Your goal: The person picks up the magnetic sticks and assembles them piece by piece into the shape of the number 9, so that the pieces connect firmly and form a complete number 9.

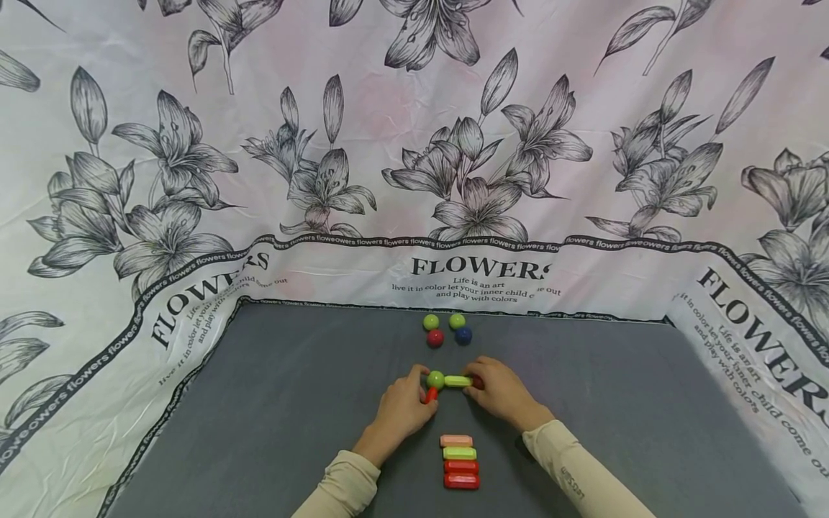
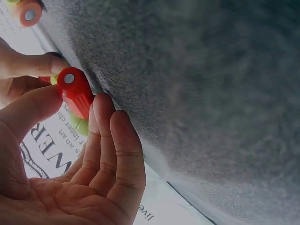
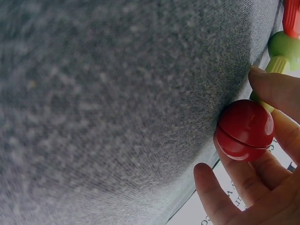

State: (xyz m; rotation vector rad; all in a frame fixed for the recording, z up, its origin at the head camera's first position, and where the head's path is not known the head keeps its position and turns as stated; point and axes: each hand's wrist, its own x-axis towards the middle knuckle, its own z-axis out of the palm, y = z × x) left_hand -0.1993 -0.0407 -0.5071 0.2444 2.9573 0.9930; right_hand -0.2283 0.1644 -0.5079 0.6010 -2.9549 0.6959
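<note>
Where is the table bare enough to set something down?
Bare table lies between the left hand and the cloth on that side, likewise for the right hand. The middle is crowded: balls beyond the hands, sticks nearer, held pieces between.

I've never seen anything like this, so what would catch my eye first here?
Probably the bold flower drawings on the pale cloth behind the grey table. Then the bright chain mid-table, between the left fingers and right fingers: red stick, green ball, yellow-green stick, red ball. Four loose balls sit beyond it, and four sticks line up nearer the viewer.
</note>
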